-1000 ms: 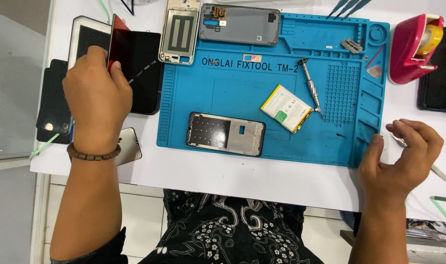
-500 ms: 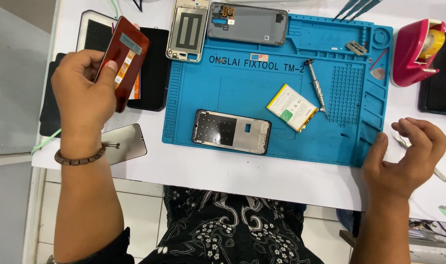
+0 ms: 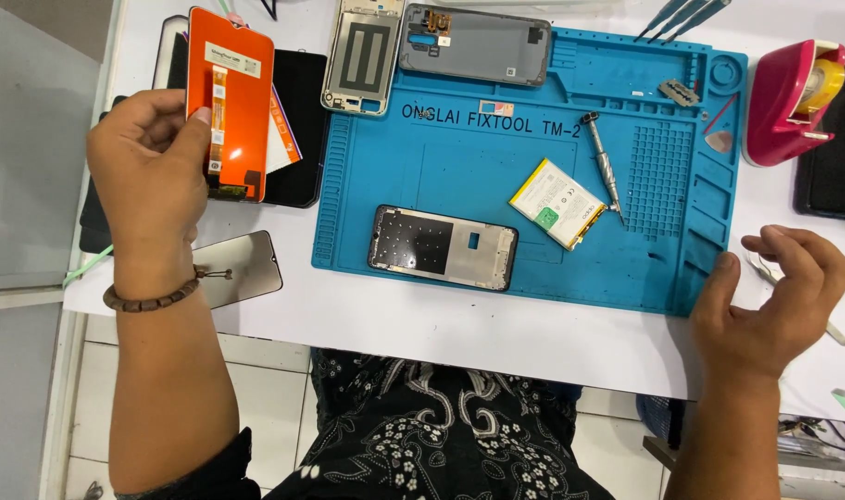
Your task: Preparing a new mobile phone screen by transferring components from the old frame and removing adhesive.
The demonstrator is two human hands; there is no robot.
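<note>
My left hand [image 3: 154, 181] holds an orange-backed phone screen panel [image 3: 230, 97] upright above the table's left side, back facing me, with a flex cable running down it. My right hand [image 3: 774, 301] hovers with curled fingers over the table's right edge, just above tweezers [image 3: 834, 331], holding nothing. On the blue repair mat [image 3: 459, 167] lie a black phone frame [image 3: 444, 247], a white and yellow battery [image 3: 557, 203] and a small screwdriver [image 3: 603, 165].
A silver phone mid-frame [image 3: 362, 56] and a grey back cover [image 3: 478, 44] lie at the mat's top. Black screens [image 3: 302, 120] rest under the orange panel, a glass panel [image 3: 242, 268] near my left wrist. A pink tape dispenser [image 3: 793, 97] stands at the right.
My left hand lifted the panel off the stack and turned it over, so its orange back now faces me. The right hand stayed by the mat's right edge.
</note>
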